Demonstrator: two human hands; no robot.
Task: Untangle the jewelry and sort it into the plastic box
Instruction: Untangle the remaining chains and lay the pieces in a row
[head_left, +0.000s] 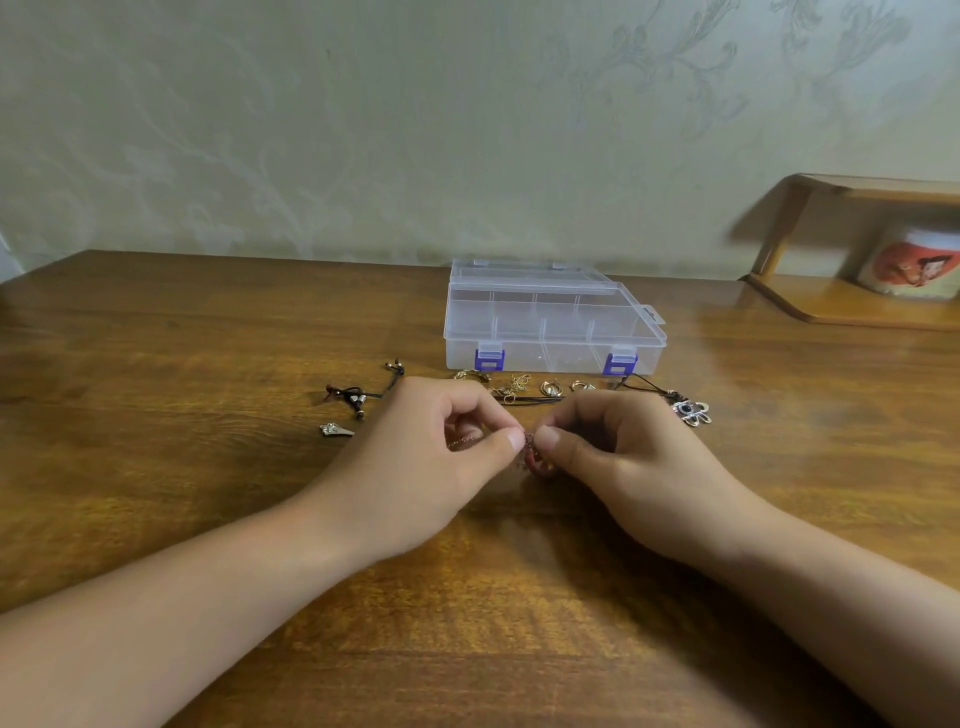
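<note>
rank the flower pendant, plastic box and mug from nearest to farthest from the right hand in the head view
1. Flower pendant, on the table just right of the right hand.
2. Plastic box, behind both hands, lid closed.
3. Mug, far right on the wooden shelf.

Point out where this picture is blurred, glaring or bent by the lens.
Head view: the shelf and mug at far right are smeared; soft glare lies on the table beside the plastic box; the table's far edge bows from the wide lens; the chain pinched between left hand and right hand is fuzzy.
</note>
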